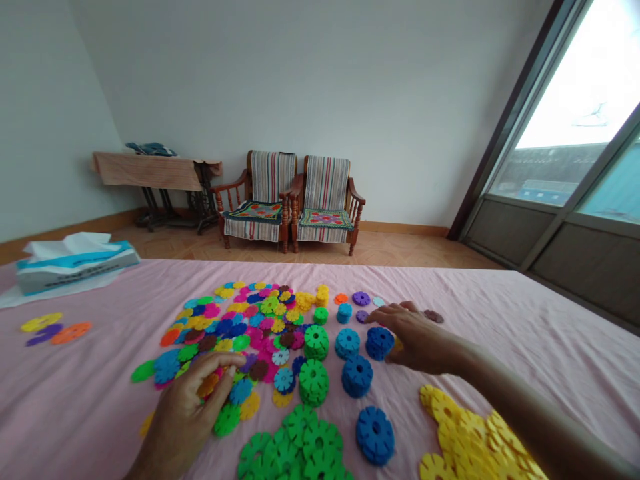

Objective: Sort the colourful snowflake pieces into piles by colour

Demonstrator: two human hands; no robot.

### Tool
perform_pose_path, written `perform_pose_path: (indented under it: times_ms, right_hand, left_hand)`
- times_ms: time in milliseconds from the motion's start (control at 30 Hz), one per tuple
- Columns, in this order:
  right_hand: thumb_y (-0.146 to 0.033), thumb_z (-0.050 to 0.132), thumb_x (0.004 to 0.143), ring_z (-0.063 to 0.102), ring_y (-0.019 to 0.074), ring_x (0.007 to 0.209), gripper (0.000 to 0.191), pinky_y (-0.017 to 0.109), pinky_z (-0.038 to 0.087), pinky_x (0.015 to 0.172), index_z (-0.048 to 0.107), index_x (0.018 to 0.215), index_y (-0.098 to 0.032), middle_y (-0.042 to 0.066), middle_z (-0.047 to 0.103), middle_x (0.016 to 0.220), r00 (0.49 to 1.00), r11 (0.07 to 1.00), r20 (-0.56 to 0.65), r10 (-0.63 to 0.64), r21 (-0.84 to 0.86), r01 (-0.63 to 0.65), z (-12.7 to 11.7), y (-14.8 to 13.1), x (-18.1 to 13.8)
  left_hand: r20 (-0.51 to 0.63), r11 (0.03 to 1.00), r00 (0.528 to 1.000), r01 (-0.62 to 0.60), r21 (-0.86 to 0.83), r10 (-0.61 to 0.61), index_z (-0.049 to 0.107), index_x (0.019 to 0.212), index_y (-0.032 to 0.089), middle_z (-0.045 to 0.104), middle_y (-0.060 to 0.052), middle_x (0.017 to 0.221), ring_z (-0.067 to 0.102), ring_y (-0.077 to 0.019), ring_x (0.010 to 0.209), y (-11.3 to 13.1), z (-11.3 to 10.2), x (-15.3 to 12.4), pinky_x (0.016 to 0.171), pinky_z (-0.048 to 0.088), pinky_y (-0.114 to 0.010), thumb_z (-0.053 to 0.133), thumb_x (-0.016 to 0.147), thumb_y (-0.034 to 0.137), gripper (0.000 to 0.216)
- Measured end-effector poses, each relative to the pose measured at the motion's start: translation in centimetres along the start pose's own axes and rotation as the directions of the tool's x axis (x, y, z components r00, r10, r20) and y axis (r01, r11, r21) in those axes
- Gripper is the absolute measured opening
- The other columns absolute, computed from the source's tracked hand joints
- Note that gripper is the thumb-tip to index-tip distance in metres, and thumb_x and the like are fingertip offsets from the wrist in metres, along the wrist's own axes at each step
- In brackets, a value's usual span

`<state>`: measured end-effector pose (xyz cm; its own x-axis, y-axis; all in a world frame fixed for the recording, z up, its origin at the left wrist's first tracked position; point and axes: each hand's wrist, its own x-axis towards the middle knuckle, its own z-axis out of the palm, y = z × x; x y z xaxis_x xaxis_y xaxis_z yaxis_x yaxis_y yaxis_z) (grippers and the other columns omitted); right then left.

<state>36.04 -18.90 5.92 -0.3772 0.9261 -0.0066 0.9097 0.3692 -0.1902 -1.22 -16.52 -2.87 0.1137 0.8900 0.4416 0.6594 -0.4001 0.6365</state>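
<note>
My left hand [193, 397] hovers over the mixed pile of flower-shaped plastic discs [235, 327], thumb and index finger curled together. An orange disc [208, 385] shows through the loop of its fingers; whether it is held or lies below, I cannot tell. A purple disc [249, 363] is near those fingertips. My right hand [413, 337] reaches in from the right, fingers stretched out and apart, palm down. Its fingertips are beside a small purple disc [361, 317]. Under its thumb side is a dark blue stack [380, 343], with a partly hidden yellow disc next to it.
Green stacks [313, 381] and blue stacks [357, 375] stand in columns. Heaps of green discs [297, 447] and yellow discs [470, 437] lie close to me. Brown discs [433, 317] lie beyond my right wrist. A tissue pack [77, 267] rests on the pink cloth at left.
</note>
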Motion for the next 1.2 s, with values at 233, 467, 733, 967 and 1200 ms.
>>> perform_pose_path:
  times_ms: [233, 467, 733, 967, 1200]
  right_hand:
    - [-0.012, 0.072, 0.064, 0.061, 0.0301, 0.108, 0.056, 0.046, 0.032, 0.097, 0.059, 0.117, -0.022, 0.01, 0.068, 0.114, 0.999, 0.997, 0.045, -0.018, -0.071, 0.021, 1.1, 0.1, 0.8]
    - [-0.014, 0.074, 0.066, 0.064, 0.0315, 0.097, 0.04, 0.047, 0.034, 0.092, 0.064, 0.104, -0.018, 0.012, 0.071, 0.101, 0.999, 0.99, 0.039, 0.003, -0.14, 0.003, 0.7, -0.8, 0.9]
    - [-0.015, 0.076, 0.065, 0.063, 0.0304, 0.098, 0.044, 0.047, 0.034, 0.091, 0.063, 0.107, -0.02, 0.011, 0.07, 0.103, 1.0, 0.99, 0.025, 0.004, -0.143, -0.001, 0.8, -0.9, 1.0]
    - [-0.024, 0.063, 0.083, 0.056, 0.0262, 0.109, 0.031, 0.045, 0.036, 0.094, 0.06, 0.113, -0.022, 0.009, 0.064, 0.116, 0.989, 0.999, -0.15, -0.014, 0.039, 0.02, 0.5, -2.8, -1.1]
    - [-0.024, 0.064, 0.082, 0.055, 0.0257, 0.094, 0.022, 0.041, 0.044, 0.08, 0.064, 0.104, -0.021, 0.007, 0.061, 0.101, 0.97, 0.98, -0.223, 0.096, 0.191, -0.054, 2.8, -6.8, -2.8]
  left_hand:
    - [-0.007, 1.0, 1.0, 0.021, -0.007, -0.021, 0.071, 0.086, 0.026, 0.076, -0.002, 0.092, 0.071, -0.0241, 0.091, 0.2, -0.2, -0.1, 0.083, 0.055, -0.032, 0.053, 0.081, 0.05, 0.03]
    - [0.019, 0.999, 0.999, 0.033, -0.001, -0.032, 0.07, 0.089, 0.026, 0.076, -0.002, 0.096, 0.069, -0.0241, 0.095, 0.0, -0.1, -0.1, 0.086, 0.054, -0.033, 0.052, 0.082, 0.049, 0.03]
    - [0.006, 1.0, 1.0, 0.014, 0.007, -0.014, 0.071, 0.088, 0.026, 0.076, -0.002, 0.094, 0.07, -0.0238, 0.093, 0.3, -0.1, 0.1, 0.084, 0.055, -0.032, 0.053, 0.082, 0.048, 0.029]
    - [0.01, 1.0, 1.0, 0.024, 0.001, -0.024, 0.071, 0.088, 0.026, 0.076, -0.001, 0.096, 0.07, -0.0238, 0.095, -0.2, 0.0, -0.2, 0.085, 0.054, -0.032, 0.052, 0.083, 0.05, 0.03]
    - [0.005, 1.0, 1.0, 0.003, -0.012, -0.003, 0.071, 0.089, 0.026, 0.076, -0.001, 0.094, 0.071, -0.0226, 0.092, -0.2, 0.0, 0.0, 0.082, 0.056, -0.029, 0.053, 0.083, 0.05, 0.03]
